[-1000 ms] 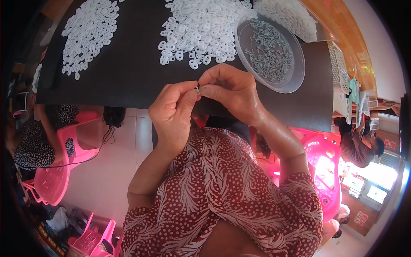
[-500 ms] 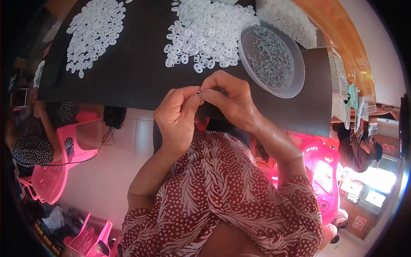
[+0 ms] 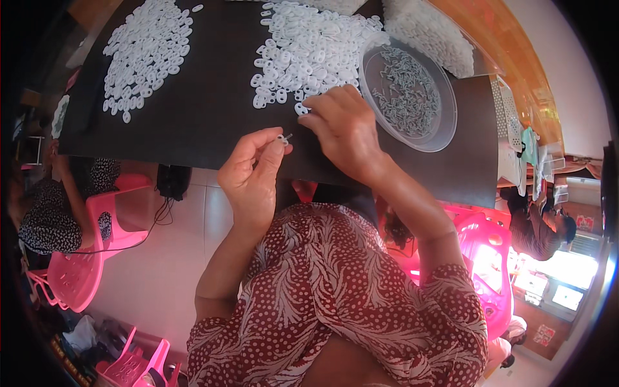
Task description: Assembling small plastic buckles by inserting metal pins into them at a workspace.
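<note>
My left hand (image 3: 253, 173) is closed, its thumb and index finger pinching a small white plastic oval piece (image 3: 281, 138). A thin grey screw (image 3: 289, 136) sticks out of that piece. My right hand (image 3: 348, 132) reaches over the dark table, thumb and index finger apart. Between those fingertips, at the near edge of the middle pile, lies a white two-holed oval piece (image 3: 301, 109); the hand does not visibly grip it. Behind it spreads the heap of white oval pieces (image 3: 313, 51). Right of my right hand stands a round clear tub (image 3: 445, 122) holding many small grey screws (image 3: 407, 90).
Another pile of white pieces (image 3: 147, 55) lies at the table's left. A clear bag of white parts (image 3: 429, 35) sits behind the tub. The dark table (image 3: 213, 122) ends just before my body. Pink chairs (image 3: 77, 271) stand on the left, near a seated person (image 3: 48, 216).
My hands have parted. The left has drawn back slightly left, keeping the white piece with its screw; the right has let go, opened and moved to the pile's near edge.
</note>
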{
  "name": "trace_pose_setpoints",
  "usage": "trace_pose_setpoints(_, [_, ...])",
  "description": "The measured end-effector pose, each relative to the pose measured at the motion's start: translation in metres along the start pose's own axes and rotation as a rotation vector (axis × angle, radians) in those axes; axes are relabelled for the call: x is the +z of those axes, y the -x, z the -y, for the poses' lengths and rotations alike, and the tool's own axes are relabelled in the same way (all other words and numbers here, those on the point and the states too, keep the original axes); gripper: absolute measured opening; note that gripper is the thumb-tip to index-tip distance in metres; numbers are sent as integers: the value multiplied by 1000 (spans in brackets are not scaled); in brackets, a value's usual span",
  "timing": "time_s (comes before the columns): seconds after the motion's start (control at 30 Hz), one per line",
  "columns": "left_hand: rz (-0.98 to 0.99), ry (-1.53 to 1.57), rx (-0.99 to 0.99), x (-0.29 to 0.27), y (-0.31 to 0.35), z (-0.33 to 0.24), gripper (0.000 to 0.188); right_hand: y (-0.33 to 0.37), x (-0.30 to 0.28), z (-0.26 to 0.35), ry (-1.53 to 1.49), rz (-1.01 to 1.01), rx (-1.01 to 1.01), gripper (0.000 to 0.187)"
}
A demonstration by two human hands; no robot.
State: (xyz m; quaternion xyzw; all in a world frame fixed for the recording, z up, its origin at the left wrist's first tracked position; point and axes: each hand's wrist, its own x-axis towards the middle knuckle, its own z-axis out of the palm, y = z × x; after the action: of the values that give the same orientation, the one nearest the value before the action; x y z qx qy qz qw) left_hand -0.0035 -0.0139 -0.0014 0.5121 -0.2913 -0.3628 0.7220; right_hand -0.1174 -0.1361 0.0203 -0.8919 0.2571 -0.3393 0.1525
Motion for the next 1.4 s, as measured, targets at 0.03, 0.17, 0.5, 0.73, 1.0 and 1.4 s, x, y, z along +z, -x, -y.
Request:
trace_pose_setpoints(0.03, [-5,-2,4,0,0,0,16,-1,5,-1,121,40,-51,15])
trace_pose_setpoints(0.17, [-24,12,-10,-2,1,-2,15,-6,15,-5,330,103,-188,16])
trace_pose_setpoints(0.5, [-62,112,-122,-6,-5,-10,16,-1,-11,15,-562,147,451,7])
trace_pose_setpoints(0.73, [2,163,-188,-1,0,-15,15,6,-12,24,-897,87,767,13])
trace_pose_setpoints(1.0, [-47,145,-163,7,3,-14,14,12,-5,37,-886,0,727,16])
trace_pose_setpoints(1.4, [-98,123,-150,9,6,-12,12,19,3,43,-811,-95,614,9])
